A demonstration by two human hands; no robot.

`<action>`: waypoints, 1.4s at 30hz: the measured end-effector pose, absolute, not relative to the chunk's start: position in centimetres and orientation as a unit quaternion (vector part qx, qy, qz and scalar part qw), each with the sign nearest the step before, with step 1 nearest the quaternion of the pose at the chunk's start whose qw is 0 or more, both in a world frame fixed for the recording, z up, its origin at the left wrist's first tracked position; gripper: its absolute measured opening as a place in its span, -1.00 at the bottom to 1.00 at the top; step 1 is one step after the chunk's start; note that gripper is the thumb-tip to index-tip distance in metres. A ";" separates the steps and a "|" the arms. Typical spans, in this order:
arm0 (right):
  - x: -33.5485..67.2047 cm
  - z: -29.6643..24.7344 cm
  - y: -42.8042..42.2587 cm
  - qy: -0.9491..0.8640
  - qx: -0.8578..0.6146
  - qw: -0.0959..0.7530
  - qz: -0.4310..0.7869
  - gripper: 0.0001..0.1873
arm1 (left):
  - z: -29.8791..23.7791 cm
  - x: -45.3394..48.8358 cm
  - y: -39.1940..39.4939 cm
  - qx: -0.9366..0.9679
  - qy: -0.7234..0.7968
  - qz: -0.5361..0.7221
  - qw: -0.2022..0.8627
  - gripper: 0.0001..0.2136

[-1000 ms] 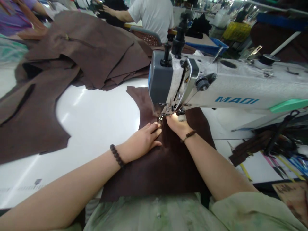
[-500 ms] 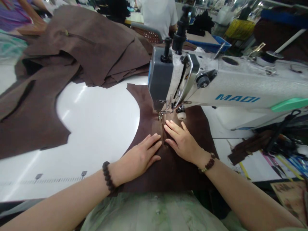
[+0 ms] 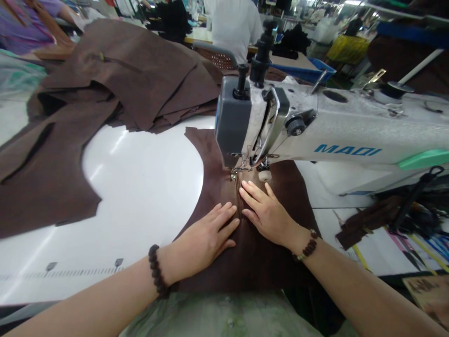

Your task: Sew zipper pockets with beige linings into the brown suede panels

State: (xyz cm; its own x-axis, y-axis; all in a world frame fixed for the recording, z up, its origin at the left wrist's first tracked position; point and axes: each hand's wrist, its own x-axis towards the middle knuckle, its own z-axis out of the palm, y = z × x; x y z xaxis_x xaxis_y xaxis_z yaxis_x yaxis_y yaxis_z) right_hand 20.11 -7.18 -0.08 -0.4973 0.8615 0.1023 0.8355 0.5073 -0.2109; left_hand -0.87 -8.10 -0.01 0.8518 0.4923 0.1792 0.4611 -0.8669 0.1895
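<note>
- Compared with a second ago, the right hand (image 3: 271,215) is back on the near side of the presser foot (image 3: 233,176), no longer reaching in under the machine's head; the left hand (image 3: 206,234) also lies a little closer to the body.
- Nearest me, past the pale green shirt (image 3: 210,316), the brown fabric (image 3: 266,267) spreads over the tabletop (image 3: 147,187) and runs in beneath the foot.
- Both hands rest on it, clamped on nothing: the left fingers lie close together with the thumb apart, the right ones slightly spread.
- Between them runs a narrow strip (image 3: 239,199), perhaps a zip or pocket opening; I can't tell which.
- To my eye the step in hand is flattening and lining up that strip at the needle. Going on calls for light, even pressure on both sides, with fingertips short of the foot.
- Beyond stands the sewing machine (image 3: 336,126), and to its left a brown fabric pile (image 3: 140,79).
- Farthest off, a co-worker in white (image 3: 231,28) sits facing away.
</note>
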 end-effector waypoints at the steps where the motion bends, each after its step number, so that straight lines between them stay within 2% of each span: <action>1: 20.1 -0.1 -7.2 -0.863 -0.491 0.100 0.068 -0.54 | 0.0 -0.9 -8.1 0.959 0.248 0.115 0.070 -0.66; 19: 20.3 0.1 -3.9 -0.864 -0.485 0.105 0.084 -0.52 | 0.2 -0.7 -4.6 0.963 0.230 0.121 0.074 -0.71; 34: 21.1 -0.2 -0.6 -0.880 -0.450 0.117 0.092 -0.63 | 0.1 -1.0 -1.2 0.969 0.191 0.122 0.096 -0.69; 42: 19.4 1.2 -2.6 -0.822 -0.550 0.097 0.110 -0.58 | 0.1 -0.1 -3.6 0.957 0.268 0.099 0.041 -0.64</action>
State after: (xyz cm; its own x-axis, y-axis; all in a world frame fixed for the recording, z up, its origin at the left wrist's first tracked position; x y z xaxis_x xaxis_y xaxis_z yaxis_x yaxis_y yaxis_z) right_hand 19.37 -2.62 1.19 -0.3768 0.9255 0.0384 0.8830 0.3715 -0.2869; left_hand -0.10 -3.57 0.07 0.8364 0.5218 0.1676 0.5057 -0.8527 0.1312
